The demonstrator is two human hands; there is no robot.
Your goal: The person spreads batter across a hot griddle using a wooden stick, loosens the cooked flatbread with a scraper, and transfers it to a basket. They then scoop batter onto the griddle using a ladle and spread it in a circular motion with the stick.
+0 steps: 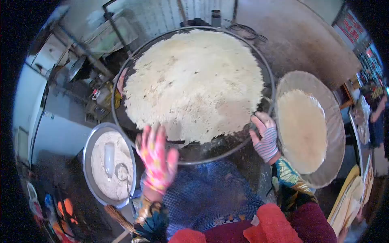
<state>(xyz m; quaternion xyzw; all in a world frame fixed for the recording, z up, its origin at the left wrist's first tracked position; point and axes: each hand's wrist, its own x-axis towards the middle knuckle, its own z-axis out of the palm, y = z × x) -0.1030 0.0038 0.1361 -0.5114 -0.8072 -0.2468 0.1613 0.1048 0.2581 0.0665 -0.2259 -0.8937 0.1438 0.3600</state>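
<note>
A large round flatbread (194,81) spreads thin over a dark round griddle (202,153), with a ragged near edge and a few small holes. My left hand (156,156), in a pink patterned fingerless glove, is over the griddle's near-left rim with fingers spread and nothing in them; it is slightly blurred. At the near-right rim, my right hand (264,135) wears a striped fingerless glove. Its thumb and fingers curl around something small and dark beside the flatbread's edge, too hidden to name.
To the left stands a metal basin (87,162) of pale batter with a ladle (121,172) and a clear elongated container (109,158). A cloth-lined basket (336,141) at right holds a finished flatbread (302,129). Folded sheets (348,198) lie lower right. Another person (377,117) stands far right.
</note>
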